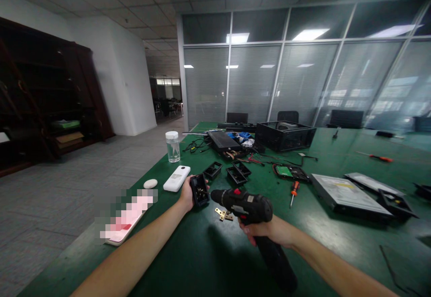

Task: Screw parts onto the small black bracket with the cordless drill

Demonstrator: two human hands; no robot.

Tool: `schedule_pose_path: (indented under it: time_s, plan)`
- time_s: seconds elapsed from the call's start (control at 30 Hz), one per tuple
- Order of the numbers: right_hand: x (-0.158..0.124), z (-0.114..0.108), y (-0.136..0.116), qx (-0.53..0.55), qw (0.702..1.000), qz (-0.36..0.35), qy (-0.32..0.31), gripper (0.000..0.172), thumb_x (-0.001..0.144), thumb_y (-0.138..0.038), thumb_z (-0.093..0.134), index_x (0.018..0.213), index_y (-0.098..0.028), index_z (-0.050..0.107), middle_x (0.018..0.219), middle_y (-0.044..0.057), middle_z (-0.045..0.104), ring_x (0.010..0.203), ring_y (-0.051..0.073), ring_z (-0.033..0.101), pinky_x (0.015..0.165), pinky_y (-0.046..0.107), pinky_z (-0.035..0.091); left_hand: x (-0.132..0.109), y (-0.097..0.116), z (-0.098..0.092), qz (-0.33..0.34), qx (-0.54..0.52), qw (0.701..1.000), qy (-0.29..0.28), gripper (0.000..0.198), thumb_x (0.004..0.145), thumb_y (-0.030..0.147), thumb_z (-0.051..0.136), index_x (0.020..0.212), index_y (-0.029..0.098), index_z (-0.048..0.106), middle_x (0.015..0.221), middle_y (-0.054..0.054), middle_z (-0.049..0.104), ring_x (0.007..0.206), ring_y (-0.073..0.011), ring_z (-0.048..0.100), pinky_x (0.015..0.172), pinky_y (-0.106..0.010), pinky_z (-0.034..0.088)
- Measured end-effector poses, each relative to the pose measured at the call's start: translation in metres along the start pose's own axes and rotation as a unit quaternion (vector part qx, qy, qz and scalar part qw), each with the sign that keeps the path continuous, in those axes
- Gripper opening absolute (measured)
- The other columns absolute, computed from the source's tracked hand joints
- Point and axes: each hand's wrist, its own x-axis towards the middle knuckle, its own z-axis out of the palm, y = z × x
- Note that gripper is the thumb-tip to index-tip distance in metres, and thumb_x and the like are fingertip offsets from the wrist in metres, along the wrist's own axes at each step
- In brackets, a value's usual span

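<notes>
A green surface (pixel 188 256) is carrying many things. Over it, the right hand (pixel 264 229) is holding a black drill (pixel 251 205), its fingers wrapping around the handle, and the drill is pointing leftward. The left hand (pixel 186 196) is grasping a smaller black box (pixel 198 188) with its fingers, just beside the drill's front end. Between the hands, little gold-coloured plates (pixel 221 213) are lying on the surface.

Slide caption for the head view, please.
Right hand holds a drill beside an open black box in the left hand, over a green table.
</notes>
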Motion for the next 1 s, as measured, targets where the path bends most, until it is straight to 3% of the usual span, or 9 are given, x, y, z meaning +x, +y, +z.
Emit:
schedule_pose_path:
  time_s: [1.0]
  plan:
    - [0.0008, -0.0025, 0.0045, 0.004, 1.0, -0.022, -0.012, 0.025, 0.068, -0.029, 0.065, 0.086, -0.014, 0.056, 0.067, -0.001, 0.054, 0.054, 0.011, 0.052, 0.054, 0.024, 0.039, 0.0036, -0.0008, -0.0044, 0.012, 0.01, 1.0, -0.012, 0.041, 0.076, 0.042, 0.039, 0.086, 0.009, 0.06, 0.078, -0.013, 0.065, 0.066, -0.0245, 0.062, 0.057, -0.039, 0.049]
